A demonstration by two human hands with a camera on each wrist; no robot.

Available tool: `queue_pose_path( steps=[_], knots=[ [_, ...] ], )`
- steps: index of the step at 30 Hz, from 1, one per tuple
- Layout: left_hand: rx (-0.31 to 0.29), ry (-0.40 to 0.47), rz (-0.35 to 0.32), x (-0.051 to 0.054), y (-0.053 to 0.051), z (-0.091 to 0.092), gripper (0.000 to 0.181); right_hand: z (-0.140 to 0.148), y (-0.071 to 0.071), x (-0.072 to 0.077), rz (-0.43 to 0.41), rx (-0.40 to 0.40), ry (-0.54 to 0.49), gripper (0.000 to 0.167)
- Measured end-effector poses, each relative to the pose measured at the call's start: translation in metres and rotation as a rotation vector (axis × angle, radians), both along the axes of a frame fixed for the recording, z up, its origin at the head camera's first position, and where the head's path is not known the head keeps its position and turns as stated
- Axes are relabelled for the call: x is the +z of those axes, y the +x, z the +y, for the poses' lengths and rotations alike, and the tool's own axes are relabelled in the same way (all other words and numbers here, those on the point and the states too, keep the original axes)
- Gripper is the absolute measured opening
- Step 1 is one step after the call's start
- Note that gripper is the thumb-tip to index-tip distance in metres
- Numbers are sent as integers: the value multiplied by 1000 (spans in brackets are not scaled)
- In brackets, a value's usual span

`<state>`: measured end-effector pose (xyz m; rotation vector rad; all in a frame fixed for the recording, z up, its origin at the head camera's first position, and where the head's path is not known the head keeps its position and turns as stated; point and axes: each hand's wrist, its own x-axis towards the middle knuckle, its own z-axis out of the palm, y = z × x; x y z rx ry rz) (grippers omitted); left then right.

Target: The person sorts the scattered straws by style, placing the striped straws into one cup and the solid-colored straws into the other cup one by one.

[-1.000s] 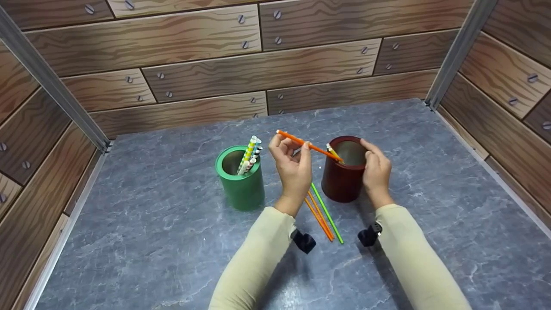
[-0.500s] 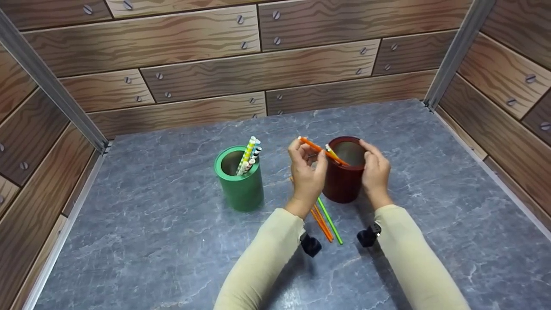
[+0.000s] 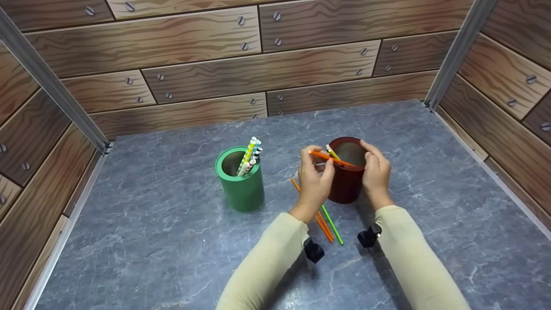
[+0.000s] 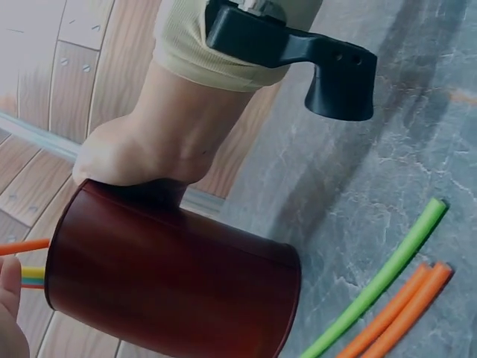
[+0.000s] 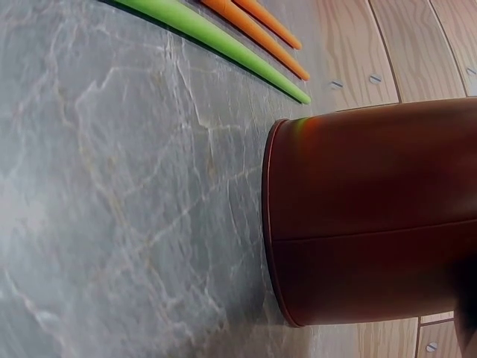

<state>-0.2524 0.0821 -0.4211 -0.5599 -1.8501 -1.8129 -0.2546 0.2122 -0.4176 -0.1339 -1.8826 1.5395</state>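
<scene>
My left hand (image 3: 315,187) pinches an orange straw (image 3: 321,155) between thumb and fingers. The straw slants to the right, its far end at the mouth of a dark red cylindrical holder (image 3: 347,185). My right hand (image 3: 377,175) grips that holder's right side, thumb and fingers at the rim. A yellow straw (image 3: 333,152) leans inside it against the left rim. In the left wrist view the holder (image 4: 179,276) stands upright on the table, and only a sliver of the left hand (image 4: 11,328) shows.
Left of both hands stands a green cylindrical holder (image 3: 242,191) with several patterned straws (image 3: 249,156). Two orange straws (image 3: 323,227) and a green straw (image 3: 332,225) lie on the grey marbled table (image 3: 150,206), partly beneath the left hand. Wood-patterned walls (image 3: 206,73) enclose the table.
My left hand has moved right, carrying the orange straw, whose far end has gone from the holder's left rim further across its mouth. The right hand keeps its grip on the holder.
</scene>
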Motion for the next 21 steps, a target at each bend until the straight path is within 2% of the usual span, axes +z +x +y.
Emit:
queue_pose_path(
  steps=[11,21],
  knots=[
    [5,-59,9,-10,0,-3,22,1,-2,-1,32,9,-22,35],
    [-23,9,-61,-11,2,-11,22,1,-1,-1,8,0,-5,36]
  ],
)
